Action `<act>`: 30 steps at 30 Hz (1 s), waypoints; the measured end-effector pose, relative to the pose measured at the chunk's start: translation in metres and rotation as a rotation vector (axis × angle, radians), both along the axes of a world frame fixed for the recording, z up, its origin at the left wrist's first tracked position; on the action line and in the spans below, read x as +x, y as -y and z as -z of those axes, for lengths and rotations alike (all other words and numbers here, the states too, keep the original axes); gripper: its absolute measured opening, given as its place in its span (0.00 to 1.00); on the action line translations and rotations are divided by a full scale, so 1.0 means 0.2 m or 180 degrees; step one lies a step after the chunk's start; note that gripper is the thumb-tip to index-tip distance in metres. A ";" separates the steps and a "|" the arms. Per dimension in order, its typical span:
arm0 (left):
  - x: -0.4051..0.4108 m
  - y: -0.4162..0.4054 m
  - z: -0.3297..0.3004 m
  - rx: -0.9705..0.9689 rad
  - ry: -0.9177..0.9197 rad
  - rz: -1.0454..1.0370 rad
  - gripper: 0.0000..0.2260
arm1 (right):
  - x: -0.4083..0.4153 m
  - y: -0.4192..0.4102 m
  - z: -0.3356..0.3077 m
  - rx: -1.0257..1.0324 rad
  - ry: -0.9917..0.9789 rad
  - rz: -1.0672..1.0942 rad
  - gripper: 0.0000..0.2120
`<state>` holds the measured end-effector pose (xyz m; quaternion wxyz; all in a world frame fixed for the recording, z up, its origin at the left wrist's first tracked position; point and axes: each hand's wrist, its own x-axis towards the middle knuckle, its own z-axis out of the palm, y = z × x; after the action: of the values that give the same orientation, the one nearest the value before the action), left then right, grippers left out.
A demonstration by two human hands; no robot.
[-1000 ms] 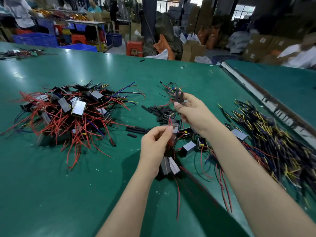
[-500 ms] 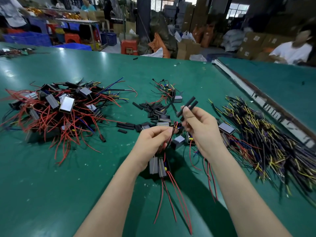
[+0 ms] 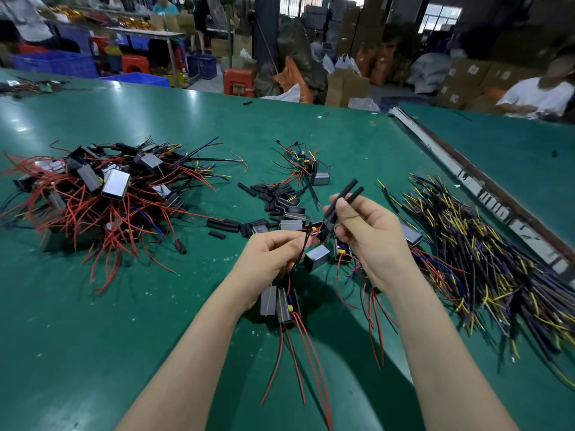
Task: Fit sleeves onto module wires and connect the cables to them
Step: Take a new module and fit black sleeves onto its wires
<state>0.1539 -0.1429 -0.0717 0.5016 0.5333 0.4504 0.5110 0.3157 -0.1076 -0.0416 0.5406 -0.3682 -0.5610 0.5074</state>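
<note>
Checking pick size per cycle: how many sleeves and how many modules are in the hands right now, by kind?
Black sleeves, pinched in the right hand: 2
Modules, hanging by their wires from the left hand: 2
Total: 4

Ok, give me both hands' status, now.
Left hand: pinching module wires.
Right hand: gripping two black sleeves.
</note>
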 end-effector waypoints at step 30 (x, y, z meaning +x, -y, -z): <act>0.06 -0.05 0.08 0.0513 0.0257 -0.0967 0.10 | -0.10 0.04 0.07 -0.0336 0.0427 -0.0170 0.07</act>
<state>0.1654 -0.1326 -0.0878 0.3918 0.4766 0.4630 0.6363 0.2951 -0.1166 -0.0549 0.4679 -0.4143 -0.5780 0.5247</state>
